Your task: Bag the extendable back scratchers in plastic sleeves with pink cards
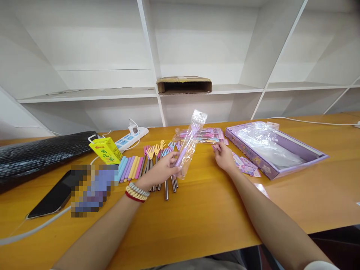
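Note:
My left hand [165, 168] is closed round a purple back scratcher in a clear plastic bag [189, 146], held tilted with its hand-shaped head up. Below and left of it lie several loose back scratchers [157, 150] with yellow, blue, pink and purple heads and metal rods. Coloured handle tubes [131, 168] lie in a row beside them. My right hand [225, 157] has its fingertips pinched on a small pink card [216, 147]. More printed cards [247, 165] lie just right of that hand. Behind both hands is a pile of bagged back scratchers [209, 134].
A purple box [253, 157] with clear plastic bags inside stands at the right. At the left are a yellow drink carton [106, 150], a power strip [132, 138], a phone [54, 193] and a black wrapped roll [47, 153]. A cardboard box [184, 85] sits on the shelf.

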A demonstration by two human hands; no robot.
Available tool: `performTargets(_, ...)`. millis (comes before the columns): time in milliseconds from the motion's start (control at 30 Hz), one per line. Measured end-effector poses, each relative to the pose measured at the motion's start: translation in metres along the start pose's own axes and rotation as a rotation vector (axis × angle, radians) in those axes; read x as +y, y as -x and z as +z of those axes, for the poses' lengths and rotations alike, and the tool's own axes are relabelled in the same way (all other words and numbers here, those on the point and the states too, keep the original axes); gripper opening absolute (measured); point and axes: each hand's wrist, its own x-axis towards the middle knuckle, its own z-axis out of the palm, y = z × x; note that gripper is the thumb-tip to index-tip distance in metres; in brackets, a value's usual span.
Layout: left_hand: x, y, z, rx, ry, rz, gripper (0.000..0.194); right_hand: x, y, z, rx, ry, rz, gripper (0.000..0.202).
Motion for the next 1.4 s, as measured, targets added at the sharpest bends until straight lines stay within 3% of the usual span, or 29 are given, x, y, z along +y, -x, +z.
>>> performTargets(133, -0.025, 0.029, -0.012, 0.086, -0.006, -0.041, 0.032, -0.002, 0.004, 0.006, -0.004, -0.117, 0.106, 0.017)
performTargets(233, -0.038, 0.039, -0.016, 0.179, -0.044, -0.061, 0.037, -0.007, 0.009, 0.01, 0.044, -0.24, 0.135, 0.025)
performTargets(467, -0.036, 0.04, -0.013, 0.22, -0.144, -0.083, 0.041, -0.024, 0.013, 0.009, 0.18, -0.213, -0.066, 0.02)
performTargets(633, -0.04, 0.042, -0.01, 0.155, -0.233, -0.094, 0.038, -0.024, 0.014, 0.008, 0.174, -0.18, -0.185, 0.014)
performTargets(833, -0.041, 0.042, -0.008, 0.164, -0.232, -0.097, 0.042, -0.027, 0.016, 0.007, 0.111, -0.092, -0.257, 0.015)
performTargets(1033, -0.036, 0.043, -0.007, 0.159, -0.252, -0.019, 0.032, -0.021, 0.013, 0.01, 0.17, -0.074, -0.225, 0.016)
performTargets(1267, -0.033, 0.045, -0.01, 0.098, -0.126, -0.06, 0.045, -0.017, 0.012, 0.009, 0.114, -0.147, -0.1, 0.01)
performTargets(1400, -0.035, 0.044, -0.017, 0.172, -0.248, -0.014, 0.04, -0.015, 0.012, 0.009, 0.153, -0.186, -0.016, 0.009)
